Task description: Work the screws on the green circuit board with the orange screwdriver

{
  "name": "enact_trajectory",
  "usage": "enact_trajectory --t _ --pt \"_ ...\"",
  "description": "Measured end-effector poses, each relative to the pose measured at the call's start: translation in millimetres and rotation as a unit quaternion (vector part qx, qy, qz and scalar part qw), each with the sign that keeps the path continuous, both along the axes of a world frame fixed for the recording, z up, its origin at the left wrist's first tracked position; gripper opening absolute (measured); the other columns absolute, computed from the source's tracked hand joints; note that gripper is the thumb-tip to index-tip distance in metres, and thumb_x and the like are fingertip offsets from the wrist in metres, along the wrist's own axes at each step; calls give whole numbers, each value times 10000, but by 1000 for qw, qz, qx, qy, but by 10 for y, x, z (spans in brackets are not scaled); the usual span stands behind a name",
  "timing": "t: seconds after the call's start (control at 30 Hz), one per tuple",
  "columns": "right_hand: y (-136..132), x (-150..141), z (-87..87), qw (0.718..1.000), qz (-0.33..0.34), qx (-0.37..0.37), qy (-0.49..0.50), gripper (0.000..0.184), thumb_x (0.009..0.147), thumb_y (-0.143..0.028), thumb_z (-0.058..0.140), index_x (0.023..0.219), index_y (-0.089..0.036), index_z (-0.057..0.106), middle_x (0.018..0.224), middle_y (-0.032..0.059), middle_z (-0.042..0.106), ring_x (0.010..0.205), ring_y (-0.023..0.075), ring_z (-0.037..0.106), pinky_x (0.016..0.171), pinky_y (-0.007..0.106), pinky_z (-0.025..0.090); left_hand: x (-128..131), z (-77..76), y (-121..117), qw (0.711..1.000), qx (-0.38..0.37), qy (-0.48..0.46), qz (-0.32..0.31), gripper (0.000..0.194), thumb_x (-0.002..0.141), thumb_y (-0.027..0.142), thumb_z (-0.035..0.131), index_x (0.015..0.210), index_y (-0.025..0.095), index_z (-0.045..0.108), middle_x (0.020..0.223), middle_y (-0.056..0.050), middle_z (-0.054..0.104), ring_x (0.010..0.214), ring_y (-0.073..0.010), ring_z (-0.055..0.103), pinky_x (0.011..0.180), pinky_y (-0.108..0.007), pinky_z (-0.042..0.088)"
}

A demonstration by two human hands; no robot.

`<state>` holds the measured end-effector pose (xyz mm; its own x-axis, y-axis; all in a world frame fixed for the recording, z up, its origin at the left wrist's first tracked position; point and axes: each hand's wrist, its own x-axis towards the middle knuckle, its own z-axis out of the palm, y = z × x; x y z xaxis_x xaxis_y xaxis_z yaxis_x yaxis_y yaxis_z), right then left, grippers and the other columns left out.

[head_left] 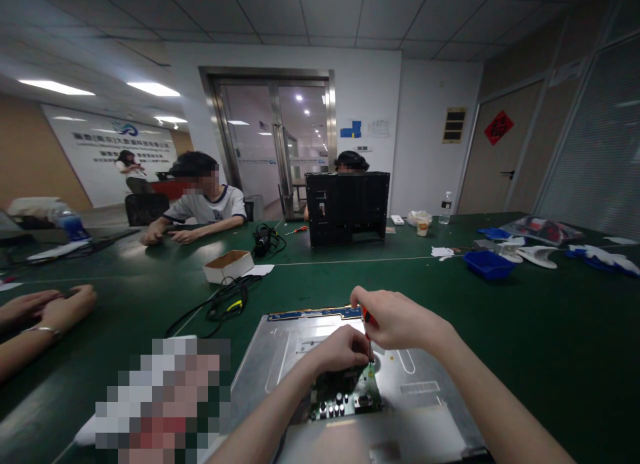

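My right hand (395, 319) is closed round the red and black handle of a screwdriver (369, 317), which stands upright. Its thin shaft points down at the upper edge of a green circuit board (371, 384) fixed on a large flat silver metal panel (263, 351). My left hand (343, 349) reaches over the board, its fingers pinched together beside the lower end of the shaft. Whatever those fingertips hold is hidden. Capacitors and connectors show on the near part of the board. A narrow blue circuit strip (310, 314) runs along the panel's far edge.
Black cables (235, 301) and a small open box (227, 267) lie beyond the panel's left corner. A black computer case (347, 207) stands across the green table, with a person behind it. Another person's hands (60, 311) rest at left. A blue tray (489, 265) sits at right.
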<state>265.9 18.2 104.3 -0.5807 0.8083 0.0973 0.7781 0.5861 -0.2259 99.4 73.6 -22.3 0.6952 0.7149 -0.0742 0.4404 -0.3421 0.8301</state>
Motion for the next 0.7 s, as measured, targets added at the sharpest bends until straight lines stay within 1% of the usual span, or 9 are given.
enact_trajectory --t 0.1,0.17,0.3,0.4,0.47,0.6,0.7 --pt "-20 -21 22 1000 -10 5 -16 367 771 -176 549 1128 -209 471 898 60 657 785 210 596 573 273 322 -2 6 -8 1000 2 -1 1 195 644 105 609 780 151 741 761 4 707 713 -165 614 688 -234 450" --pt "-37 -33 39 998 -33 26 -39 331 781 -192 553 1106 -208 491 888 67 660 778 219 603 559 276 312 -1 14 -12 1000 3 0 -1 193 646 107 605 774 155 741 753 9 702 703 -160 606 681 -231 446" --pt "-45 -44 40 991 -83 60 -81 225 829 -316 553 1027 -209 556 863 81 669 765 239 624 559 286 319 6 20 -7 1000 6 2 -8 183 636 97 595 729 166 737 704 23 685 688 -153 591 675 -225 439" --pt "-35 -40 32 991 -84 57 -82 233 855 -390 538 1002 -212 573 854 76 675 770 239 634 560 285 322 9 11 2 1000 7 0 -10 190 629 91 593 732 165 734 705 23 686 681 -151 592 671 -224 443" --pt "-36 -33 35 993 -72 53 -74 254 834 -378 561 1029 -215 561 862 68 681 779 236 634 559 284 313 7 2 6 1000 7 -2 -9 193 632 92 595 746 166 732 725 21 693 691 -155 601 681 -227 450" --pt "-60 -27 53 996 -47 39 -62 320 779 -266 564 1093 -212 528 871 61 679 778 223 615 570 291 295 -2 -9 4 1000 9 -3 -8 179 647 103 607 763 155 733 758 6 708 728 -173 620 701 -238 454" --pt "-68 -37 55 997 -42 23 -59 329 773 -225 555 1098 -206 513 881 65 668 776 212 603 568 287 285 -5 -2 -2 1000 12 -3 -11 190 653 99 606 780 153 737 765 4 712 727 -174 623 709 -241 453"
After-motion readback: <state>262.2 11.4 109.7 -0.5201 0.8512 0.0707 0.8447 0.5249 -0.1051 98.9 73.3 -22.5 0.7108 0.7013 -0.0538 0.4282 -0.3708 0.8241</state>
